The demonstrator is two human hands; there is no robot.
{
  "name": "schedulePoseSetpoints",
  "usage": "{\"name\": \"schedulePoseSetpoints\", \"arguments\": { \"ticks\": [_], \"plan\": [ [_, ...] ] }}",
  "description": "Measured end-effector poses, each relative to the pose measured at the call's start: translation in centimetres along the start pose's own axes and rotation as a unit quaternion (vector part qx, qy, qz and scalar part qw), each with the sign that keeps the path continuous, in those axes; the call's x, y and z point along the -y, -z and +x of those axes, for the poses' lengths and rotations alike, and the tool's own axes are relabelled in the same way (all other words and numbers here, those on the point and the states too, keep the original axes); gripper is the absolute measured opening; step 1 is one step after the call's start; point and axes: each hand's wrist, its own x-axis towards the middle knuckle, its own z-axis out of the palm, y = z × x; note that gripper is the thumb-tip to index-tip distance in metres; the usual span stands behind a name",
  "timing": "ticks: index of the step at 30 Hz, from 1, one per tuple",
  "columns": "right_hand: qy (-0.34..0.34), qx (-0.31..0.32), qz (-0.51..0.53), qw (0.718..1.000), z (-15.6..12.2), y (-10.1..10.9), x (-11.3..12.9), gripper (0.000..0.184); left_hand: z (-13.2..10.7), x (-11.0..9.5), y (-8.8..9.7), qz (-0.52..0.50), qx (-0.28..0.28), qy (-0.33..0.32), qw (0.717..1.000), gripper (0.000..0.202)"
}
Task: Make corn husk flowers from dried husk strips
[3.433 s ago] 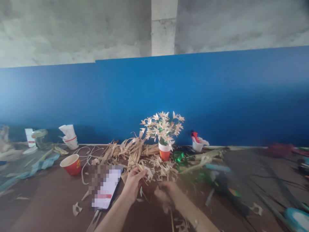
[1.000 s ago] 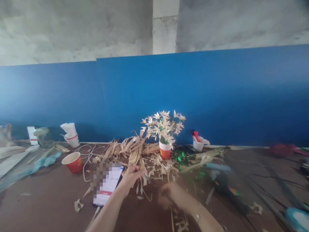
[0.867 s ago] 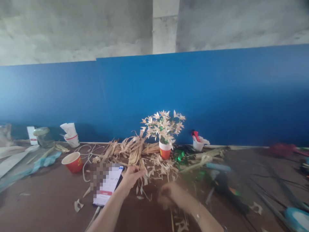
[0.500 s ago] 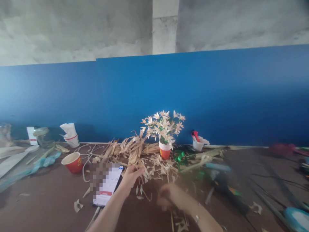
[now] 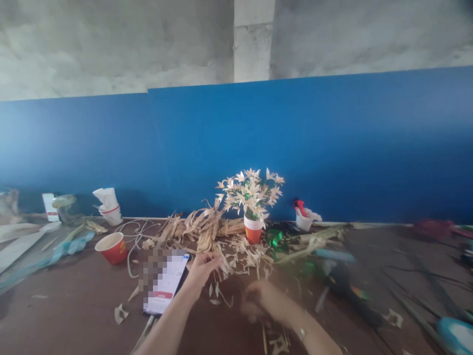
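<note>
My left hand is at the near edge of a heap of dried husks, its thumb and fingers drawn together. What lies between them, if anything, I cannot make out. To the right and lower, my right hand hangs over the brown table, its curled fingers smeared by blur. Beyond both hands stands a bunch of pale husk flowers in a red and white paper cup. Small husk scraps and cut petals lie between the hands and the heap.
A phone with a cable lies left of my left hand. Behind it are a red paper cup and a white cord. Green ribbon and a white cup with a red-handled tool sit right of the flowers. A blue panel backs the table.
</note>
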Motion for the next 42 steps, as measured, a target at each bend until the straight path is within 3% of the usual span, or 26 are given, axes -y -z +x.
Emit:
{"name": "schedulePoseSetpoints", "arguments": {
  "ticks": [7, 13, 23, 42],
  "plan": [
    [0.007, -0.027, -0.019, 0.999, 0.1, 0.0, 0.0, 0.026, 0.1, 0.3, 0.0, 0.006, 0.001, -0.007, 1.000, 0.026],
    [0.007, -0.034, -0.047, 0.998, 0.1, 0.1, 0.1, 0.029, 0.1, 0.3, 0.0, 0.003, -0.003, -0.011, 1.000, 0.026],
    [0.064, -0.039, -0.038, 0.996, 1.0, 0.5, -1.2, 0.030, 0.2, 0.2, -0.1, -0.017, -0.012, -0.019, 1.000, 0.028],
    [0.052, -0.087, -0.038, 0.994, 0.9, 0.1, -0.9, 0.033, 0.0, 1.0, -1.0, -0.115, -0.069, 0.002, 0.991, 0.028]
  ]
}}
